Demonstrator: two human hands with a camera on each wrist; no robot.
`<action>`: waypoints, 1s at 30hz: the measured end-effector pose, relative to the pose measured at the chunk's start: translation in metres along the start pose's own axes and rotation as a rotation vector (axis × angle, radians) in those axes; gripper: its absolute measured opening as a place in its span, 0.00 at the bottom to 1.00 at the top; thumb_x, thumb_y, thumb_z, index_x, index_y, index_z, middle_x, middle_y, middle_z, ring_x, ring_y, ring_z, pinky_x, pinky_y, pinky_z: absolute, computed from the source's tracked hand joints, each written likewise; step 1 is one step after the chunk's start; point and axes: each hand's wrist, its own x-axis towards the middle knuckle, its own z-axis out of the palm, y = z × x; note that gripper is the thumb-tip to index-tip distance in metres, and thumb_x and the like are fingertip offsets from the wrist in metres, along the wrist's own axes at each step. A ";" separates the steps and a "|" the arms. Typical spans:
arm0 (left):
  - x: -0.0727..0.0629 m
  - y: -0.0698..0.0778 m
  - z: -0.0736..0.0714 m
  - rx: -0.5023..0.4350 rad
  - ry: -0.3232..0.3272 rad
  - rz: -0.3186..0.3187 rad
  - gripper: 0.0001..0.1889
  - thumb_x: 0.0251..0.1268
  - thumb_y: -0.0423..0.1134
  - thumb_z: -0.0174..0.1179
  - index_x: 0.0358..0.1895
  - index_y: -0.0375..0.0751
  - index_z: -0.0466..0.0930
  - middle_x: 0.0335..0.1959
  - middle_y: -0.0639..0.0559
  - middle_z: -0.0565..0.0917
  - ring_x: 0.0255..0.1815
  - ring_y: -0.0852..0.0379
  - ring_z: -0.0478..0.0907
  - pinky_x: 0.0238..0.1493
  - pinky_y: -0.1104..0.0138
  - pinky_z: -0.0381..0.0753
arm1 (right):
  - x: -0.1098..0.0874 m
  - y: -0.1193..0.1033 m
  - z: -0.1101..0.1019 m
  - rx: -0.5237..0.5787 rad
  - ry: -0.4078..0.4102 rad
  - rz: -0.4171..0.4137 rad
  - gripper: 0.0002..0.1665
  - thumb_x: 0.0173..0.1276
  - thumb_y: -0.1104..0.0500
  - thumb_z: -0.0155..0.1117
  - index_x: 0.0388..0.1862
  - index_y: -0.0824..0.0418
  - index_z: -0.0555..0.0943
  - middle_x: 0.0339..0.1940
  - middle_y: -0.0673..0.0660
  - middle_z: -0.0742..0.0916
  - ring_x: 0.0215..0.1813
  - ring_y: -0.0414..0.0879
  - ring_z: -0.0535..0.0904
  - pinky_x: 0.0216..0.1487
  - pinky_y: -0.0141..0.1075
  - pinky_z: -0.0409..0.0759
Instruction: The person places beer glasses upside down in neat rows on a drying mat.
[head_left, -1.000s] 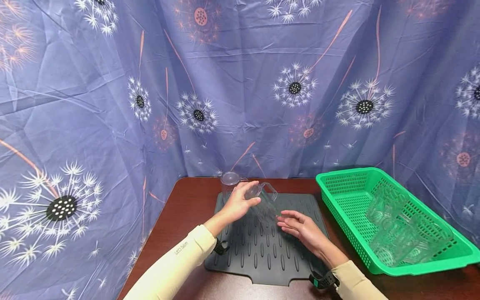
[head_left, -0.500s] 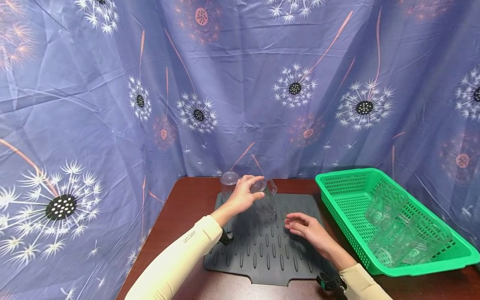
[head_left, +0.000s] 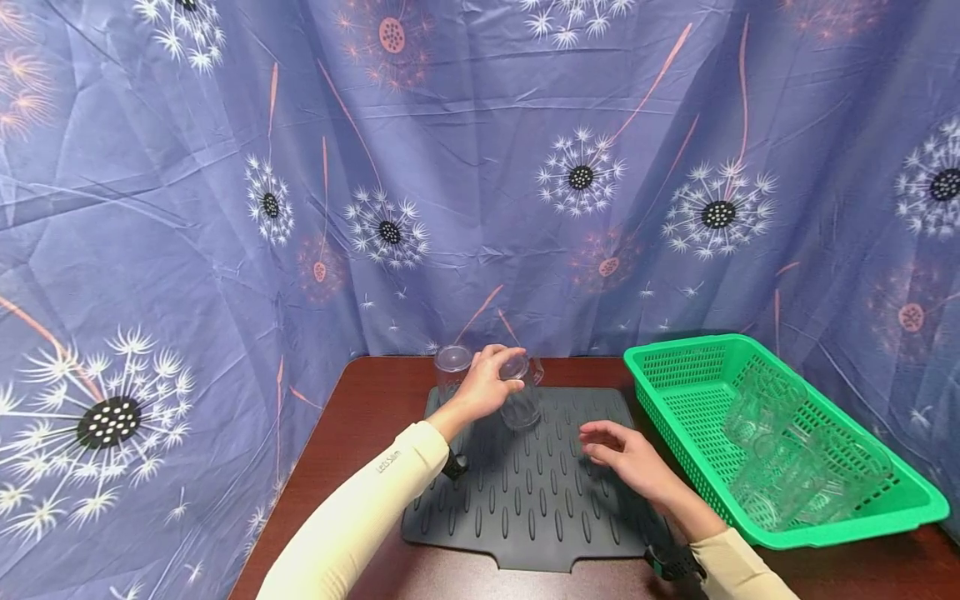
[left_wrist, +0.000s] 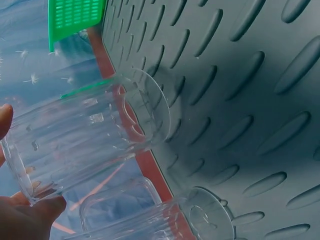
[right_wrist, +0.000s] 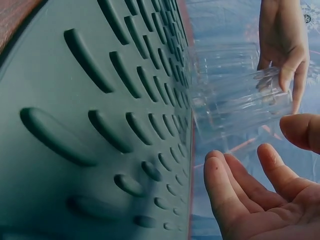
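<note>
My left hand (head_left: pixel 486 385) grips a clear glass mug (head_left: pixel 521 408) by its base, which points up. The mug is upside down, its handle on the far right side. In the left wrist view the mug's rim (left_wrist: pixel 167 117) is at the ridged grey mat (left_wrist: pixel 240 160); I cannot tell if it fully touches. A second upside-down mug (head_left: pixel 452 360) stands just left of it, partly behind the left hand. My right hand (head_left: pixel 630 458) hovers over the mat's right side, fingers loosely bent around nothing, apart from the mug (right_wrist: pixel 240 100) in the right wrist view.
A green perforated basket (head_left: pixel 678 433) stands right of the mat, with several clear glass mugs (head_left: pixel 832 483) lying in its right part. The brown table (head_left: pixel 352 425) shows around the mat. A purple dandelion-print curtain (head_left: pixel 480 208) hangs behind and at the left.
The held mug has gone from tilted to nearly upright over the mat and moved slightly back. My right hand has let go of its rim and drawn away to the right.
</note>
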 end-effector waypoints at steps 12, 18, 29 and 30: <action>0.010 -0.003 0.003 0.034 0.023 0.011 0.30 0.67 0.37 0.66 0.71 0.57 0.72 0.73 0.48 0.66 0.74 0.45 0.59 0.69 0.49 0.68 | -0.008 -0.018 -0.014 -0.313 0.111 -0.124 0.19 0.72 0.56 0.65 0.60 0.58 0.80 0.56 0.57 0.86 0.55 0.51 0.83 0.51 0.40 0.81; 0.013 -0.005 0.007 0.020 0.017 0.020 0.30 0.67 0.37 0.66 0.71 0.56 0.72 0.74 0.45 0.65 0.74 0.44 0.58 0.69 0.48 0.68 | -0.018 -0.033 -0.028 -0.318 0.131 -0.153 0.21 0.73 0.55 0.65 0.63 0.57 0.78 0.60 0.59 0.84 0.60 0.58 0.82 0.52 0.37 0.82; 0.016 -0.004 0.009 0.014 -0.001 0.000 0.29 0.68 0.38 0.66 0.72 0.57 0.72 0.74 0.47 0.64 0.75 0.44 0.57 0.67 0.49 0.70 | -0.033 -0.053 -0.051 -0.403 0.167 -0.192 0.22 0.74 0.54 0.64 0.65 0.55 0.77 0.62 0.59 0.83 0.61 0.57 0.81 0.52 0.39 0.83; 0.016 -0.004 0.009 0.016 -0.001 -0.003 0.29 0.68 0.38 0.66 0.72 0.57 0.72 0.74 0.47 0.64 0.75 0.44 0.58 0.67 0.49 0.70 | -0.035 -0.055 -0.053 -0.410 0.176 -0.203 0.22 0.74 0.55 0.64 0.64 0.55 0.77 0.61 0.58 0.83 0.60 0.56 0.81 0.53 0.38 0.83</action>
